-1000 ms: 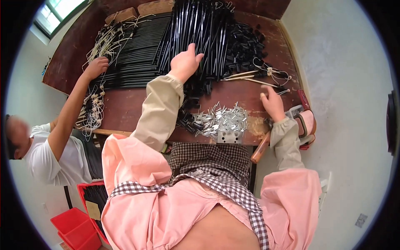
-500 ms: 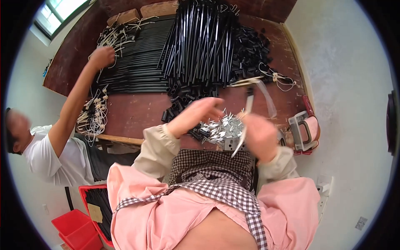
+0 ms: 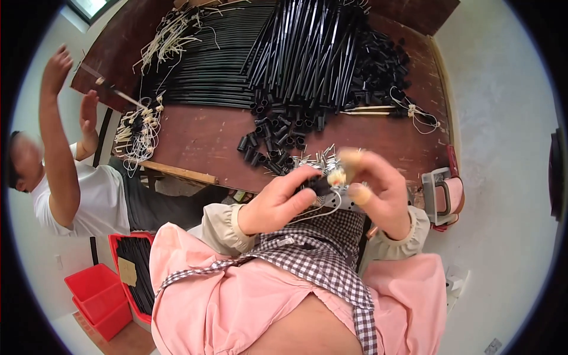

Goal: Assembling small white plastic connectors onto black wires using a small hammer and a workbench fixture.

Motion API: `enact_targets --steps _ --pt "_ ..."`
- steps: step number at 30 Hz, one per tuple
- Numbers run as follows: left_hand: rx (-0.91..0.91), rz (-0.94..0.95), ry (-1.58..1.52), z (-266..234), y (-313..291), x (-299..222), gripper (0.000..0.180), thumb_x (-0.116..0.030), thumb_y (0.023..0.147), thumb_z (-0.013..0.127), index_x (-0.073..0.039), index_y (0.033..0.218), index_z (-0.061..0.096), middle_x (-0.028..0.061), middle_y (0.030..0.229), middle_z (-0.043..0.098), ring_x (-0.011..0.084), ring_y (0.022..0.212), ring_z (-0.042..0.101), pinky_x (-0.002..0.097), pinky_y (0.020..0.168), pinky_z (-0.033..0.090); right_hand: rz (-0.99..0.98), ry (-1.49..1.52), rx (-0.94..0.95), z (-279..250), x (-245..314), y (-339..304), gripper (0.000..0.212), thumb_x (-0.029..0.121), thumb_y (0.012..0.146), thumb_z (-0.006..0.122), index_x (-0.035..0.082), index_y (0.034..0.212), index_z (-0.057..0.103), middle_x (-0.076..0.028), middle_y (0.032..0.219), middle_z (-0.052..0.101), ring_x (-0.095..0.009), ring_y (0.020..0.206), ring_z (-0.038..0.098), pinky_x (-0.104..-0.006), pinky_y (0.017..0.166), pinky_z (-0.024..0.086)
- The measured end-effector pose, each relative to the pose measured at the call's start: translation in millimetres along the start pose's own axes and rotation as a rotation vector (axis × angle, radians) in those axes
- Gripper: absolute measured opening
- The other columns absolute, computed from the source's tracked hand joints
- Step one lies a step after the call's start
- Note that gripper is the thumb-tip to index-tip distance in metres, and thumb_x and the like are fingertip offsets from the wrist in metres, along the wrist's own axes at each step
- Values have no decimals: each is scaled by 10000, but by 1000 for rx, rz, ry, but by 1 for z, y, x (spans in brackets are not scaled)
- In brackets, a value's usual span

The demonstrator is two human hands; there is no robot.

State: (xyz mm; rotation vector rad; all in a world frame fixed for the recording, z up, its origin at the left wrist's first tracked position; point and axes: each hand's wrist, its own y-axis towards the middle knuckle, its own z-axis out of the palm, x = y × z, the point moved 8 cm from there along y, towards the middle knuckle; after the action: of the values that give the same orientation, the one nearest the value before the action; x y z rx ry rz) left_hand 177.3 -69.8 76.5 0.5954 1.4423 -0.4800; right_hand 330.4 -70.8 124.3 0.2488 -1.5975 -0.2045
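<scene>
My left hand (image 3: 281, 201) is closed round a short black piece (image 3: 316, 187), partly hidden by the fingers. At its right end sits a small cream fitting (image 3: 336, 178), with a thin white cord (image 3: 334, 204) looping below it. My right hand (image 3: 381, 192), with yellowish covers on thumb and forefinger, is beside the fitting. Its thumb and forefinger are apart and somewhat blurred. Under and behind both hands lies a heap of small silvery pins (image 3: 322, 158). Short black tubes (image 3: 278, 133) are scattered just beyond my left hand.
Long black rods (image 3: 307, 53) are piled on the brown table (image 3: 207, 133). Bundled cords (image 3: 139, 133) lie at the left, where a co-worker (image 3: 77, 183) holds a thin strip with raised hands. A clear bin (image 3: 436, 192) stands right; red crates (image 3: 100, 299) are lower left.
The pale strip near my right hand is gone from there. My left hand now holds the black piece. The co-worker's arm has swung left from the cords. The whole view has shifted slightly.
</scene>
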Motion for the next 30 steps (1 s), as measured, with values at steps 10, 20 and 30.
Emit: enact_targets --steps 10,20,30 --pt "380 26 293 -9 -23 -4 313 -150 797 642 -28 1077 575 141 887 591 302 773 585 351 644 476 -104 -103 488 46 7 -33 256 18 717 689 12 970 651 -67 718 616 -181 617 573 -276 567 453" --pt "-277 342 1687 -238 37 86 191 -71 673 620 -53 856 567 96 813 554 303 771 563 409 679 475 350 102 -67 -5 -40 -90 282 203 847 651 -30 983 570 -87 808 609 -117 615 562 -231 549 467" --pt "-243 564 1203 -176 23 -24 282 -2 647 575 -44 926 587 88 719 527 293 660 532 374 580 431 -219 -297 -696 -94 7 -92 423 345 911 553 -28 1107 512 -104 993 563 -156 801 579 -226 631 492"
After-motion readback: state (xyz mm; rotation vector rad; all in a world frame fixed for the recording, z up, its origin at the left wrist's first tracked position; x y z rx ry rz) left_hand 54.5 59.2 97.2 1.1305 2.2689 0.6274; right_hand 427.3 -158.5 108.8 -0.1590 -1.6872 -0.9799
